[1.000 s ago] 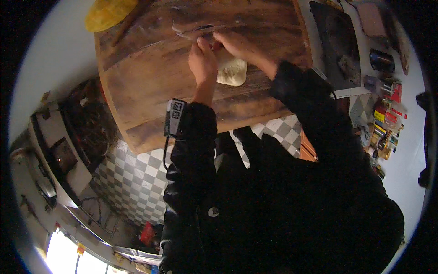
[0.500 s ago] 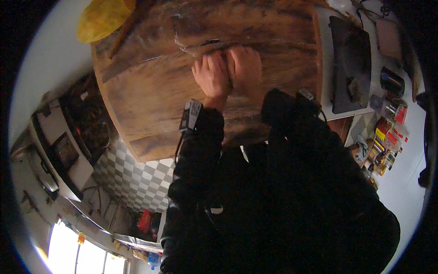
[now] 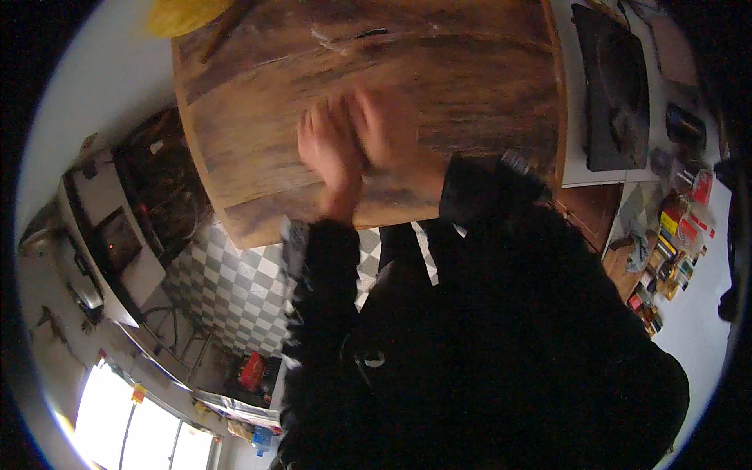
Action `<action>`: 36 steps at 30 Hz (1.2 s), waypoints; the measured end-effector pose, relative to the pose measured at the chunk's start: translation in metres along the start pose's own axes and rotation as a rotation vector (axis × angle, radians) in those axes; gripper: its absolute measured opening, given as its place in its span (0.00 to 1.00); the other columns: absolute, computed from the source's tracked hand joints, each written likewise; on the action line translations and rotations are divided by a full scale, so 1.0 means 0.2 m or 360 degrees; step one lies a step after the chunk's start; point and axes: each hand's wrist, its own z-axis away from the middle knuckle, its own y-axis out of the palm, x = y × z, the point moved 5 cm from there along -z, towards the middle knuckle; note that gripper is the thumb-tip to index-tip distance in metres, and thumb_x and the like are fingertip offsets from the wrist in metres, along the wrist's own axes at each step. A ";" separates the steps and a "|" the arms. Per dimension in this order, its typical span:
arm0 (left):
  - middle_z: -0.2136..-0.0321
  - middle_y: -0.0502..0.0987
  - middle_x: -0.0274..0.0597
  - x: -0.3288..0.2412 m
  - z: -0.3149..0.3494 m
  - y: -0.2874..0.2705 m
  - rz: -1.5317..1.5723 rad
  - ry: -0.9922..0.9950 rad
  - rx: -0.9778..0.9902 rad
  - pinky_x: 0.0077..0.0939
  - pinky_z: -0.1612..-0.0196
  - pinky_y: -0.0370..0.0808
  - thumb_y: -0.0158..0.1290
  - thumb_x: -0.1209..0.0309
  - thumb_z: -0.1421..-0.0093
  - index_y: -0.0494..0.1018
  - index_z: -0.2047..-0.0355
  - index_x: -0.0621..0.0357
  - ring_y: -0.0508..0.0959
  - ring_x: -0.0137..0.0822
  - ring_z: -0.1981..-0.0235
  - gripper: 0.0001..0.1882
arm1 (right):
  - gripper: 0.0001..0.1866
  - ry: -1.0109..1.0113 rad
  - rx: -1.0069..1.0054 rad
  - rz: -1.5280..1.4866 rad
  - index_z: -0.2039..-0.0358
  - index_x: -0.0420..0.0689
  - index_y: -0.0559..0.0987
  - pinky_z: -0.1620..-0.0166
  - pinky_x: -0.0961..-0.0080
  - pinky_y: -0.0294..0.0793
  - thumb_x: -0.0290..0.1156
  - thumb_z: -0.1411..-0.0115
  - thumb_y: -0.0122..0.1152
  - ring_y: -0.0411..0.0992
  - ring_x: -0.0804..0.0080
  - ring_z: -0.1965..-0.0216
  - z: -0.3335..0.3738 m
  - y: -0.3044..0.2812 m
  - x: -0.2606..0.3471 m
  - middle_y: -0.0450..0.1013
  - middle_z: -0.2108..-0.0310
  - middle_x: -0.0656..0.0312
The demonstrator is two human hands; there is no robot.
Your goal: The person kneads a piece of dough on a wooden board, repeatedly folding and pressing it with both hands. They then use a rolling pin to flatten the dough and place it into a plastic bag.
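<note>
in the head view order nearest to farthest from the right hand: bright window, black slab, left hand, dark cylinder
1. Left hand, just left of the right hand
2. Black slab, right of the wooden board
3. Dark cylinder, right of the slab
4. Bright window, lower left

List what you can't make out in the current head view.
All in the head view:
- Right hand: finger detail lost to blur.
- Anything beneath it or the left hand: hidden by both hands.
- Yellow object: cut off by top edge.
- Packages, right: too small to identify.

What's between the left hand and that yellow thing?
The head view shows a wooden stick beside the yellow thing, then wooden tabletop to the left hand.
</note>
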 end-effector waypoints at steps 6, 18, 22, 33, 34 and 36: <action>0.71 0.69 0.46 0.24 0.45 -0.07 -0.0111 0.0115 0.0019 0.44 0.63 0.64 0.49 0.71 0.42 0.69 0.68 0.58 0.68 0.52 0.68 0.05 | 0.08 -0.0412 0.0298 -0.0031 0.67 0.45 0.76 0.64 0.57 0.67 0.32 0.47 0.57 0.71 0.52 0.67 0.35 0.11 0.12 0.73 0.70 0.55; 0.71 0.73 0.43 0.42 -0.25 0.11 -0.0236 0.0049 0.0089 0.42 0.58 0.65 0.48 0.65 0.38 0.72 0.69 0.55 0.70 0.49 0.64 0.08 | 0.06 -0.0338 -0.0042 0.0189 0.71 0.43 0.76 0.66 0.55 0.67 0.31 0.46 0.56 0.69 0.49 0.71 -0.23 0.45 0.03 0.72 0.76 0.52; 0.70 0.74 0.47 0.42 -0.33 0.08 -0.0332 0.0023 -0.0101 0.44 0.55 0.64 0.42 0.58 0.34 0.73 0.65 0.56 0.71 0.52 0.62 0.16 | 0.08 -0.0416 -0.0015 0.0329 0.74 0.41 0.76 0.67 0.57 0.69 0.32 0.45 0.56 0.71 0.49 0.73 -0.31 0.47 0.04 0.72 0.79 0.51; 0.53 0.73 0.38 0.22 0.52 -0.15 0.0043 0.0195 -0.0060 0.47 0.39 0.56 0.46 0.63 0.37 0.73 0.51 0.49 0.67 0.41 0.43 0.16 | 0.09 -0.0422 -0.0201 0.0240 0.61 0.45 0.75 0.51 0.57 0.64 0.31 0.41 0.51 0.69 0.56 0.55 0.49 0.10 0.20 0.73 0.59 0.59; 0.53 0.73 0.37 0.24 0.47 -0.09 0.0053 0.0195 0.0021 0.48 0.38 0.55 0.46 0.62 0.37 0.73 0.51 0.49 0.67 0.42 0.44 0.16 | 0.09 -0.0399 -0.0132 0.0324 0.61 0.46 0.75 0.51 0.59 0.65 0.32 0.41 0.51 0.70 0.57 0.57 0.45 0.14 0.14 0.74 0.59 0.59; 0.52 0.73 0.37 0.29 0.34 -0.01 0.0111 0.0182 0.0183 0.50 0.37 0.52 0.47 0.62 0.38 0.74 0.52 0.49 0.68 0.43 0.46 0.16 | 0.09 -0.0401 -0.0088 0.0315 0.62 0.46 0.76 0.54 0.58 0.65 0.32 0.44 0.55 0.71 0.57 0.59 0.33 0.20 0.05 0.74 0.60 0.58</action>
